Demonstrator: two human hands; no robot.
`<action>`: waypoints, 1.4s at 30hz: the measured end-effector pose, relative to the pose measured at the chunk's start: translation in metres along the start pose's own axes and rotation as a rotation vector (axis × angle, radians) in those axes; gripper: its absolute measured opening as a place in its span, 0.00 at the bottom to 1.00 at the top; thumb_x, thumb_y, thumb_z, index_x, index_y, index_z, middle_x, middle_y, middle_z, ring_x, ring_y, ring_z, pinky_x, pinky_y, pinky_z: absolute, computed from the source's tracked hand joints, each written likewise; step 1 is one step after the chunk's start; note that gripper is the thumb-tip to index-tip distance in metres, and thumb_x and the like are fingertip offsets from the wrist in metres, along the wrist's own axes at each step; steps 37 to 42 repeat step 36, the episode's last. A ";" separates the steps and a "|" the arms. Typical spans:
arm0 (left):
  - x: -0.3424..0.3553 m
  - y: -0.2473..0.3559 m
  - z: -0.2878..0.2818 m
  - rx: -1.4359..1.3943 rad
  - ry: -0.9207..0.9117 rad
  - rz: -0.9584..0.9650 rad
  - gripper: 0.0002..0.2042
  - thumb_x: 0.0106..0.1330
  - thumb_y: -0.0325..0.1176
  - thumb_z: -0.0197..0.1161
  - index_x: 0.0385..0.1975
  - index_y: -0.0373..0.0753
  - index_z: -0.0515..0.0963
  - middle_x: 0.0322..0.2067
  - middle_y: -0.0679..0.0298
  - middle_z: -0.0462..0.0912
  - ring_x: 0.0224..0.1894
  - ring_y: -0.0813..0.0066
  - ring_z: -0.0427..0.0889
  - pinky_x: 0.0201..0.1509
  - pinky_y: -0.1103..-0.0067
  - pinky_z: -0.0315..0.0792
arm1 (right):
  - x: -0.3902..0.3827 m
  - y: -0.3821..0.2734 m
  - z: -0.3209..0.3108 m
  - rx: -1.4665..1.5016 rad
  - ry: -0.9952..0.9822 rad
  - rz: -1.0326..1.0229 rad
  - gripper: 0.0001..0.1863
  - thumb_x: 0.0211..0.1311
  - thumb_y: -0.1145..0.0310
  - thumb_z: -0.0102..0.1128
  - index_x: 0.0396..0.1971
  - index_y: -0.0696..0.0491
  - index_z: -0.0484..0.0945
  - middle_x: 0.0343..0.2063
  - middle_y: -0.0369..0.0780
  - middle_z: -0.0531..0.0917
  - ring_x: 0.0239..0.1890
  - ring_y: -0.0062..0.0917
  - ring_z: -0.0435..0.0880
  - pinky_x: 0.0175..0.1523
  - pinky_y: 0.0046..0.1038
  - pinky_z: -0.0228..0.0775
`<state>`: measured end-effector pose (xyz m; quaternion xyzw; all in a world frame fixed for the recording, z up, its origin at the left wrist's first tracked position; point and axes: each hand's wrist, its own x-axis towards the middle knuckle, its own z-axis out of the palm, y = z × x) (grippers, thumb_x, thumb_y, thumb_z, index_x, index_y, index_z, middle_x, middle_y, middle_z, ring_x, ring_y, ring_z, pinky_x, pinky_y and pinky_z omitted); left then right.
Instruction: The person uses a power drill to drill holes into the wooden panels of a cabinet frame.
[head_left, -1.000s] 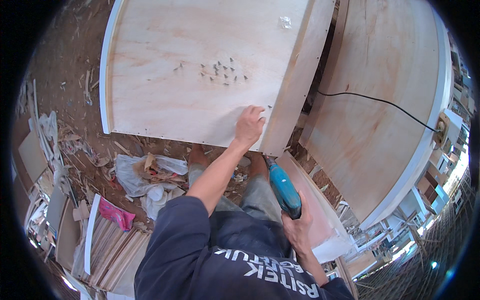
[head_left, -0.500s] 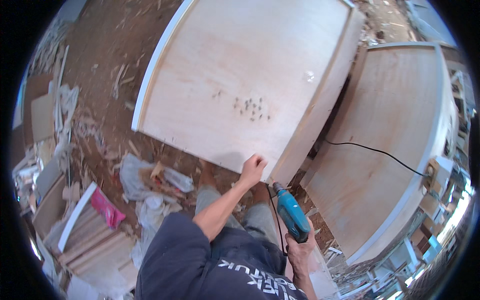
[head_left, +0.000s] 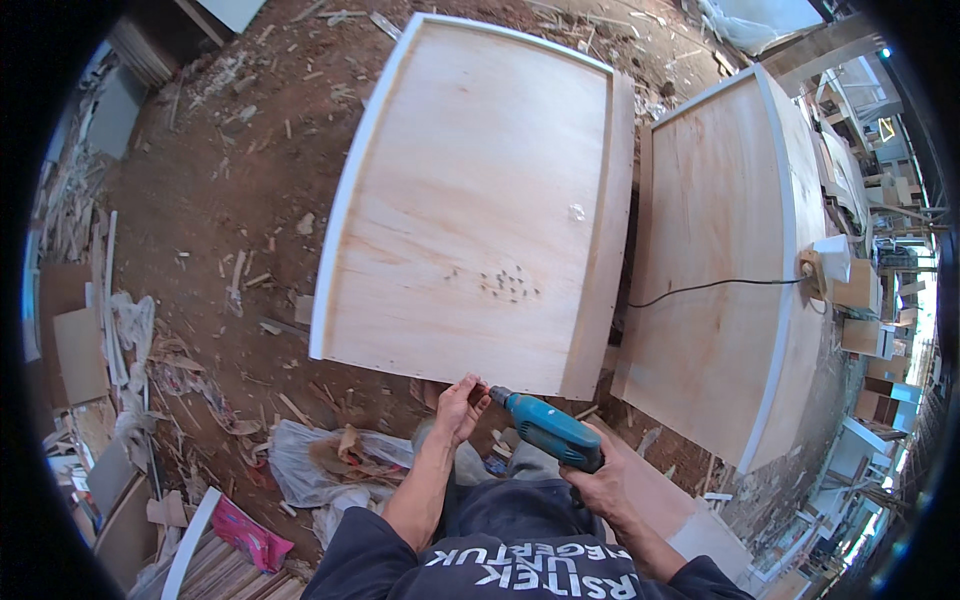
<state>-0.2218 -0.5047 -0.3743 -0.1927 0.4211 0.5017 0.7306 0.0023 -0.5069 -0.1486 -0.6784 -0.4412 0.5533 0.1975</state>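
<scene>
The right hand (head_left: pixel 610 490) is closed around the handle of a teal power drill (head_left: pixel 545 428), held low in front of the person's lap, its nose pointing up and left. The left hand (head_left: pixel 460 405) has its fingertips pinched together at the drill's tip — on the bit or on a small screw there, too small to tell which. Both sit just below the near edge of a large plywood panel (head_left: pixel 470 200) with a white rim, which lies flat above the dirt floor (head_left: pixel 200 200). A cluster of small dark screws (head_left: pixel 510 285) lies loose on the panel, near its right side.

The drill looks compact and solid, probably weighty enough to want a full-hand grip on the handle, as it has now; its plastic body should not slip. The tip piece is tiny and easily dropped, so a fingertip pinch suits it.

A second panel (head_left: pixel 730 270) stands to the right, with a black cord (head_left: pixel 700 288) running across it — wood scraps and plastic bags (head_left: pixel 320 455) litter the floor.
</scene>
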 end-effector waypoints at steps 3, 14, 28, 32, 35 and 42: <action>-0.024 0.038 -0.022 -0.070 -0.052 0.011 0.09 0.75 0.35 0.58 0.37 0.37 0.80 0.33 0.63 0.85 0.35 0.76 0.85 0.37 0.80 0.84 | -0.015 -0.008 0.031 0.147 -0.042 -0.038 0.38 0.46 0.81 0.71 0.63 0.58 0.70 0.44 0.38 0.83 0.45 0.21 0.82 0.51 0.25 0.76; -0.141 0.154 -0.080 0.230 -0.183 0.138 0.10 0.76 0.36 0.56 0.37 0.37 0.79 0.31 0.64 0.84 0.29 0.78 0.84 0.35 0.82 0.84 | -0.040 -0.055 0.092 0.124 -0.336 -0.201 0.38 0.47 0.80 0.74 0.63 0.57 0.71 0.49 0.37 0.81 0.49 0.20 0.79 0.57 0.26 0.73; -0.168 0.150 -0.078 -0.354 -0.228 0.332 0.09 0.71 0.43 0.62 0.38 0.45 0.82 0.31 0.70 0.86 0.34 0.79 0.85 0.38 0.81 0.82 | -0.069 -0.087 0.127 0.185 -0.375 -0.274 0.37 0.48 0.78 0.75 0.62 0.57 0.72 0.50 0.37 0.81 0.52 0.20 0.78 0.62 0.27 0.69; -0.170 0.171 -0.084 -0.329 -0.232 0.238 0.10 0.73 0.43 0.60 0.39 0.45 0.82 0.31 0.71 0.86 0.34 0.80 0.85 0.40 0.79 0.81 | -0.078 -0.088 0.158 0.164 -0.300 -0.275 0.38 0.48 0.79 0.74 0.63 0.57 0.70 0.51 0.38 0.81 0.54 0.21 0.77 0.63 0.27 0.68; -0.165 0.206 -0.101 -0.326 -0.260 0.177 0.10 0.73 0.42 0.59 0.40 0.45 0.82 0.31 0.70 0.87 0.34 0.80 0.85 0.41 0.79 0.82 | -0.082 -0.087 0.193 0.191 -0.260 -0.237 0.39 0.48 0.78 0.74 0.64 0.56 0.70 0.54 0.39 0.80 0.57 0.23 0.77 0.65 0.29 0.67; -0.167 0.221 -0.112 -0.307 -0.256 0.154 0.10 0.73 0.42 0.59 0.40 0.45 0.82 0.31 0.70 0.87 0.34 0.80 0.85 0.41 0.79 0.82 | -0.084 -0.087 0.207 0.213 -0.243 -0.219 0.39 0.49 0.78 0.74 0.64 0.55 0.70 0.55 0.40 0.80 0.58 0.23 0.77 0.66 0.30 0.67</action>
